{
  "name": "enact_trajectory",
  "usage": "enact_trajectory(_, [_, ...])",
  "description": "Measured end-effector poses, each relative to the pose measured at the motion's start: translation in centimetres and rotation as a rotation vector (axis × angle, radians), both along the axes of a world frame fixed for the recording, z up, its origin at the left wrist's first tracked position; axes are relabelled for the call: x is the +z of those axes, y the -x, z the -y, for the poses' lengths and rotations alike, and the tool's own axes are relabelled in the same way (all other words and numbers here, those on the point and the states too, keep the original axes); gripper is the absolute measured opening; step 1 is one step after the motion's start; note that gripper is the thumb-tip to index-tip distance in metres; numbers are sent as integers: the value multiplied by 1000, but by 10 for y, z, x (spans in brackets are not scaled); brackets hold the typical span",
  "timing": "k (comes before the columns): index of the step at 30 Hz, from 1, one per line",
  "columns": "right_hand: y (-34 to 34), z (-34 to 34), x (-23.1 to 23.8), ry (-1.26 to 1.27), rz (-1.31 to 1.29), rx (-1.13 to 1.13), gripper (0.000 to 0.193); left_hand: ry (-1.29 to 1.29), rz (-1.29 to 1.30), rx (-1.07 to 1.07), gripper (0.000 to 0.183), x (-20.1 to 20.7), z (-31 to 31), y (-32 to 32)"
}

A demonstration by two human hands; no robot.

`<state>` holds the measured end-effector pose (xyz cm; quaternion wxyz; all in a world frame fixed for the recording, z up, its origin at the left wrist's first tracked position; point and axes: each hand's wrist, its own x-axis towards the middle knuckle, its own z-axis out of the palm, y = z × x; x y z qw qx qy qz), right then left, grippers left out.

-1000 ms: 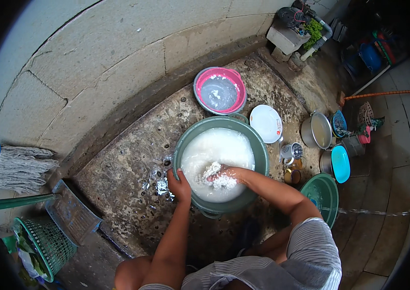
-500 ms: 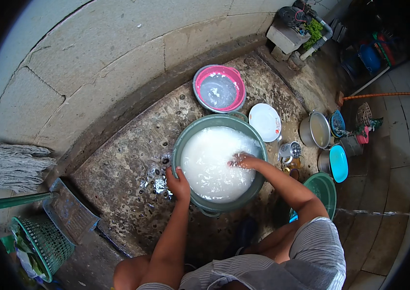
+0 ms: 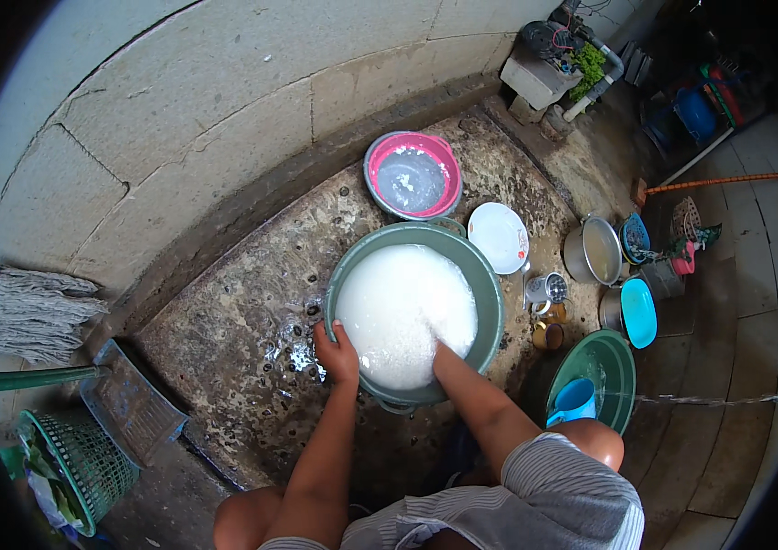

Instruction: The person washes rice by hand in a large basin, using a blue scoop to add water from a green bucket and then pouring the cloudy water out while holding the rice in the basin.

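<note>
A large grey-green basin (image 3: 497, 321) full of milky white water (image 3: 398, 298) stands on the wet floor in front of me. My left hand (image 3: 337, 356) grips its left rim, thumb over the edge and fingers against the outer wall. Down into the water on the near right side goes my right hand (image 3: 438, 348); the cloudy liquid hides its fingers and anything they may hold. Beyond the basin sits a pink colander (image 3: 451, 165) inside a grey bowl (image 3: 373, 188), with white bits in it. A white plate (image 3: 499, 238) lies just past the basin's far right rim.
To the right are a metal mug (image 3: 546, 290), an amber cup (image 3: 548, 335), a metal pot (image 3: 593, 249) and a green tub (image 3: 629, 371) with a blue dipper (image 3: 575, 400). A thin water stream runs toward the tub. On the left are a mop (image 3: 36, 312), dustpan (image 3: 137, 403) and green basket (image 3: 95, 467).
My right hand has moved from the basin's right side toward its near side and sunk deeper into the water. My right forearm has swung inward, uncovering the blue dipper. The left hand keeps its hold.
</note>
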<state>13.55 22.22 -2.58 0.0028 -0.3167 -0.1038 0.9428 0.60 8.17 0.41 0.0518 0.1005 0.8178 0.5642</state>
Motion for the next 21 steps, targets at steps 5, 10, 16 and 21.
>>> enact_trajectory(5, [21, -16, 2, -188, 0, 61, 71, 4, 34, -16, 22, 1, 3, 2])
enact_trajectory(10, [30, -75, 13, -925, 26, 466, 55, 20, 27, 14, 23, 3, -4, -3])
enact_trajectory(16, [51, -95, 43, -1670, -42, 467, 43, -19, 29, -13, 21, 6, -2, -2])
enact_trajectory(21, [69, -92, 27, -1374, 237, 903, 67, 13, 11, -15, 22, 3, -1, 0])
